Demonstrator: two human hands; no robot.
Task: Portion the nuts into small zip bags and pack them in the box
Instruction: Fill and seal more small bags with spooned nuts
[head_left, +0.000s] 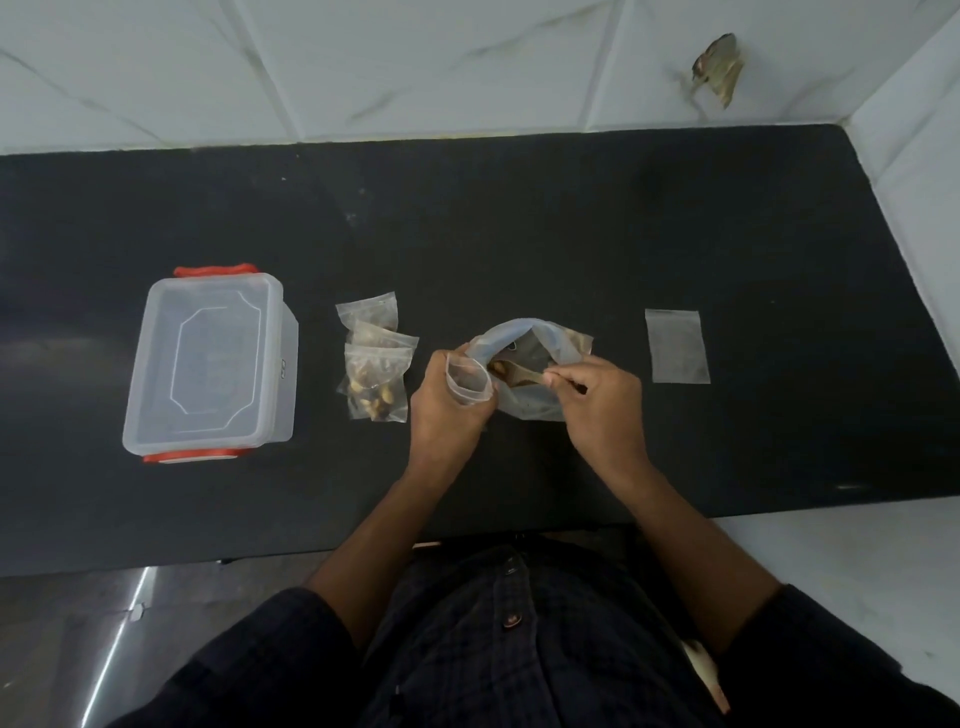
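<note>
My left hand (447, 410) holds a small clear zip bag (469, 381) with its mouth pulled open. My right hand (597, 397) grips a spoon (519, 370) whose bowl carries a nut at the small bag's mouth. Behind both hands a large clear bag of nuts (535, 345) stands open on the black counter. Three filled small zip bags (375, 358) lie stacked left of my hands. Further left stands a clear plastic box (213, 358) with red clips, its lid on.
One flat empty zip bag (677, 346) lies on the black counter (519, 234) right of my hands. White tiled walls (415, 62) close the back and right side. The counter's front edge runs just before my body.
</note>
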